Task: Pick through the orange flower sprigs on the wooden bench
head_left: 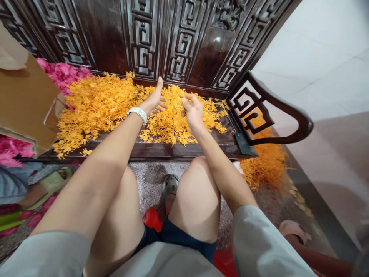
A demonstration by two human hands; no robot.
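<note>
A big heap of small orange-yellow plastic flower pieces covers the seat of a dark carved wooden bench. My left hand, with a white watch on its wrist, lies on the heap with thumb raised and fingers spread, open. My right hand hovers just to its right over the pile, fingers curled as in a pinch; what they hold, if anything, is too small to make out.
A brown cardboard box stands at the left among pink flower pieces. More orange pieces lie on the floor under the bench's curved armrest. Another person's foot shows at the left. My knees are close to the bench front.
</note>
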